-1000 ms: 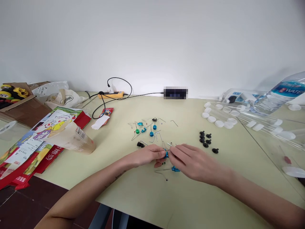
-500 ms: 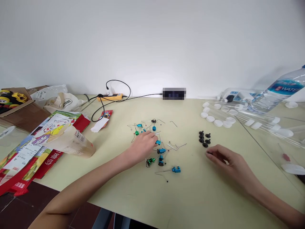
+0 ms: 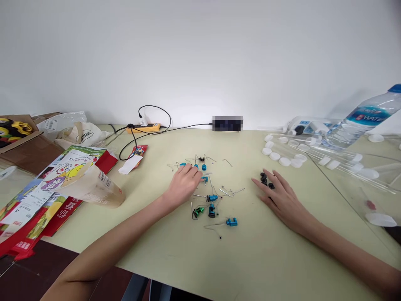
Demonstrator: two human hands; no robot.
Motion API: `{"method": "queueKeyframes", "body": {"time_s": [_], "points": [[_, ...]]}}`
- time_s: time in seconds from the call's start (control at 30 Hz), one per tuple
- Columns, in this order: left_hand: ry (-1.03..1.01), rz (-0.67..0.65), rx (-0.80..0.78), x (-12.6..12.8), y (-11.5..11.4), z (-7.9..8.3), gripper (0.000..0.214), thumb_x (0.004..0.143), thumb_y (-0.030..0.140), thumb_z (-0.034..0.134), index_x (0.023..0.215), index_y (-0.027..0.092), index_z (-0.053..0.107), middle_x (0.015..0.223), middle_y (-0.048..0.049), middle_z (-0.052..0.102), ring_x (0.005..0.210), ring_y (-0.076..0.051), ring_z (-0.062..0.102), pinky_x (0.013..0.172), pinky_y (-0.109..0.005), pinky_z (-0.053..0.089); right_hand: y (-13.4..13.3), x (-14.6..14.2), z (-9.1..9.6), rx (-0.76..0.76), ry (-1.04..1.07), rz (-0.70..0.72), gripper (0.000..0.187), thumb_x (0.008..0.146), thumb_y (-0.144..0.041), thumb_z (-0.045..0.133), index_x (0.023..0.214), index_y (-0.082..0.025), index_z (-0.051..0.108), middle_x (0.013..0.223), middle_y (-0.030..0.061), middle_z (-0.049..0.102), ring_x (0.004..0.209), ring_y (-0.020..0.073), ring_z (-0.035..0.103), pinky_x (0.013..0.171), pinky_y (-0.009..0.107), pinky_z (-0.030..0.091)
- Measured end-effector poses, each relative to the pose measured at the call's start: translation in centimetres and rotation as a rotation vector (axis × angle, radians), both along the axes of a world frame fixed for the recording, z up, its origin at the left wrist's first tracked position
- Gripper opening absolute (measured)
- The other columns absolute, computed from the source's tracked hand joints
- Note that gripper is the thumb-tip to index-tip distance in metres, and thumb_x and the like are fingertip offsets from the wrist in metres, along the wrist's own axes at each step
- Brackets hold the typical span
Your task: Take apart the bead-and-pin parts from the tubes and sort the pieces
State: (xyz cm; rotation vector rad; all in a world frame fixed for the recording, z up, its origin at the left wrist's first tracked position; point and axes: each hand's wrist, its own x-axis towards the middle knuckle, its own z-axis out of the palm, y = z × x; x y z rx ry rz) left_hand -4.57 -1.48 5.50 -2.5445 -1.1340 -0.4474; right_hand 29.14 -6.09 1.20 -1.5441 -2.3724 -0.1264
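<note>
My left hand (image 3: pixel 184 182) rests on a scatter of small blue parts (image 3: pixel 204 167) and thin metal pins (image 3: pixel 230 192) in the middle of the pale green table (image 3: pixel 188 251); its fingers curl down over the parts, and what they grip is hidden. My right hand (image 3: pixel 280 194) lies flat with fingers spread, covering part of a cluster of small black knobs (image 3: pixel 263 177). Nearer to me lie a green part (image 3: pixel 197 211), a blue and black part (image 3: pixel 212 210) and a blue clip on a wire (image 3: pixel 231 222).
A plastic cup (image 3: pixel 94 186) lies on colourful cartons (image 3: pixel 46 188) at the left. A cardboard box (image 3: pixel 21 138) and bags sit behind. An orange power strip (image 3: pixel 144 125) with black cable is at the back. White caps (image 3: pixel 282 154), clear tubes and a water bottle (image 3: pixel 363 121) stand at the right.
Both hands left the blue part they held together. My left hand moved up-left onto the scattered parts. My right hand swung right, then up-left onto the black knobs.
</note>
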Motion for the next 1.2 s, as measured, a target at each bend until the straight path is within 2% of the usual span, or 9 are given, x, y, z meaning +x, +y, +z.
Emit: {"method": "queueKeyframes", "body": {"time_s": [0.13, 0.23, 0.37, 0.43, 0.6, 0.8, 1.03, 1.13, 1.2], "points": [[-0.109, 0.002, 0.050, -1.8, -0.1, 1.0, 0.034, 0.096, 0.028, 0.032, 0.085, 0.014, 0.061, 0.077, -0.0087, 0.059, 0.077, -0.019, 0.048, 0.070, -0.033, 0.040, 3.7, 0.4, -0.4, -0.071, 0.053, 0.013, 0.045, 0.096, -0.039, 0.027, 0.136, -0.023, 0.043, 0.149, 0.0079, 0.029, 0.139, 0.0294, 0.019, 0.105, 0.051, 0.035], [-0.146, -0.082, -0.034, -3.2, -0.3, 1.9, 0.031, 0.096, 0.027, 0.033, 0.089, 0.015, 0.061, 0.080, -0.0074, 0.062, 0.078, -0.017, 0.049, 0.073, -0.032, 0.041, 5.5, 0.4, -0.5, -0.059, 0.051, -0.011, 0.047, 0.096, -0.038, 0.025, 0.134, -0.018, 0.045, 0.145, 0.0110, 0.036, 0.138, 0.0291, 0.019, 0.106, 0.051, 0.033], [0.000, -0.320, -0.306, -3.8, -0.8, 2.9, 0.027, 0.095, 0.031, 0.038, 0.089, 0.017, 0.061, 0.079, -0.0034, 0.062, 0.076, -0.015, 0.050, 0.073, -0.028, 0.040, 4.8, -1.0, 0.3, 0.116, 0.015, -0.095, 0.047, 0.095, -0.038, 0.030, 0.134, -0.015, 0.042, 0.147, 0.0146, 0.031, 0.139, 0.0333, 0.012, 0.109, 0.057, 0.019], [0.023, -0.360, -0.356, -3.3, -1.1, 3.0, 0.026, 0.094, 0.032, 0.040, 0.092, 0.017, 0.061, 0.082, -0.0036, 0.062, 0.080, -0.016, 0.051, 0.075, -0.028, 0.040, 3.6, -2.2, 0.9, 0.184, 0.052, -0.082, 0.043, 0.095, -0.035, 0.032, 0.132, -0.016, 0.042, 0.144, 0.0156, 0.033, 0.138, 0.0323, 0.018, 0.108, 0.055, 0.021], [0.018, -0.263, -0.311, -0.1, -2.0, 1.5, 0.029, 0.093, 0.037, 0.040, 0.094, 0.015, 0.060, 0.087, -0.0061, 0.061, 0.086, -0.018, 0.051, 0.080, -0.030, 0.039, 1.1, -5.7, 1.3, 0.143, 0.104, 0.205, 0.027, 0.092, -0.023, 0.040, 0.118, -0.021, 0.048, 0.121, 0.0134, 0.051, 0.116, 0.0279, 0.046, 0.093, 0.048, 0.036], [0.078, -0.204, -0.384, 2.8, -2.2, -0.8, 0.019, 0.092, 0.027, 0.045, 0.090, 0.013, 0.057, 0.086, -0.0067, 0.059, 0.085, -0.020, 0.051, 0.075, -0.031, 0.040, 1.3, -8.9, 1.3, 0.147, 0.180, 0.346, 0.029, 0.089, -0.011, 0.039, 0.115, -0.022, 0.047, 0.117, 0.0118, 0.051, 0.113, 0.0261, 0.045, 0.090, 0.045, 0.036], [-0.407, -0.039, -0.933, 1.4, -1.2, 0.1, 0.024, 0.092, 0.028, 0.043, 0.100, 0.016, 0.061, 0.093, -0.0064, 0.060, 0.086, -0.018, 0.051, 0.076, -0.030, 0.040, 1.3, -8.3, 1.2, 0.218, 0.528, 0.310, 0.027, 0.088, -0.012, 0.045, 0.113, -0.023, 0.049, 0.108, 0.0100, 0.049, 0.101, 0.0228, 0.049, 0.084, 0.039, 0.040], [-0.878, -0.083, -1.339, 0.7, -0.7, 0.4, 0.025, 0.088, 0.034, 0.051, 0.101, 0.015, 0.062, 0.093, -0.0066, 0.059, 0.076, -0.013, 0.050, 0.074, -0.028, 0.040, 0.9, -8.4, 1.5, 0.064, 0.704, 0.258, 0.020, 0.092, -0.018, 0.041, 0.109, -0.022, 0.051, 0.103, 0.0085, 0.049, 0.089, 0.0194, 0.050, 0.076, 0.033, 0.041], [-1.220, -0.173, -1.518, 0.8, -0.7, 0.2, 0.027, 0.083, 0.035, 0.059, 0.102, 0.015, 0.061, 0.096, -0.0064, 0.057, 0.072, -0.010, 0.049, 0.071, -0.025, 0.040, 0.7, -9.0, 1.8, -0.106, 0.775, 0.264, 0.017, 0.095, -0.023, 0.037, 0.103, -0.022, 0.052, 0.093, 0.0060, 0.052, 0.080, 0.0172, 0.050, 0.072, 0.031, 0.040]]}}
